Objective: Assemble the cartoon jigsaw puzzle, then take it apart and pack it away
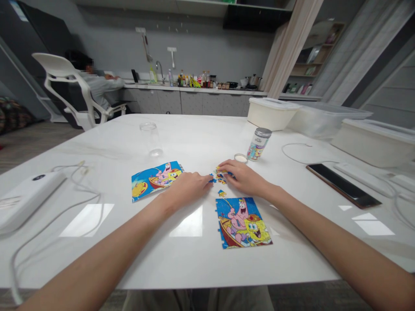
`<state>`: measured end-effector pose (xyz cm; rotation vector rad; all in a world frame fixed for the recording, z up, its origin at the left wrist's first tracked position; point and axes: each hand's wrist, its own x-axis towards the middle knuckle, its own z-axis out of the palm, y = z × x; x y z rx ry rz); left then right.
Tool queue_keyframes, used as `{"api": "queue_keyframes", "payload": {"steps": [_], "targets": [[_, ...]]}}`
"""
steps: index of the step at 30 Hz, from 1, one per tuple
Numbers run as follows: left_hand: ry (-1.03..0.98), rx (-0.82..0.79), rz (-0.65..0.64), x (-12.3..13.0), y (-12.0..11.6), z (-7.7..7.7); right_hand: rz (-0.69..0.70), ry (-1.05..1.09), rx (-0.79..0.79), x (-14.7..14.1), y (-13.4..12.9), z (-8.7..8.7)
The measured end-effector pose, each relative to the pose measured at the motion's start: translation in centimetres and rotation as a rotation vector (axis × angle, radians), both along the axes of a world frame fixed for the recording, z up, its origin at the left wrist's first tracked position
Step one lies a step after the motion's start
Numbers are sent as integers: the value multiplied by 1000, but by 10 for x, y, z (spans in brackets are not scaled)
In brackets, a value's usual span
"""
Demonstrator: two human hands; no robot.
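Note:
A partly joined cartoon puzzle [244, 222] lies flat near the table's front edge, its left side showing notched piece edges. Several loose puzzle pieces [221, 193] are scattered above it. My left hand [191, 186] reaches in from the left, its fingertips touching a small blue piece. My right hand [241, 176] rests over loose pieces on the other side, fingers curved down and partly hiding them; whether it grips one cannot be made out. A picture card [154, 180] with the same cartoon sits left of the puzzle, partly behind my left hand.
Behind my right hand stand a cartoon tin [258, 144] and a round lid [241, 158]. A clear cup [151, 140] is at the back left. A phone [343, 185], white bins and cables lie right, a white device [29, 201] left. A person sits beyond the table.

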<state>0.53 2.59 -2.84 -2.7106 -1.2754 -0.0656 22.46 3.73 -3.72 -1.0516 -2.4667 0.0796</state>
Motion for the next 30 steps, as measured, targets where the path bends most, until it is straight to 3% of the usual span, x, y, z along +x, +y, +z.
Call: {"api": "queue_keyframes", "payload": {"steps": [7,15,30], "targets": [[-87,-102,95,0,1,6,-119,52,-16,1,0,1],[-244,-251,59,-1,2,9,-133,42,-30,1,0,1],[-254,-316,57,-1,2,13,-139,45,-45,1,-1,0]]}}
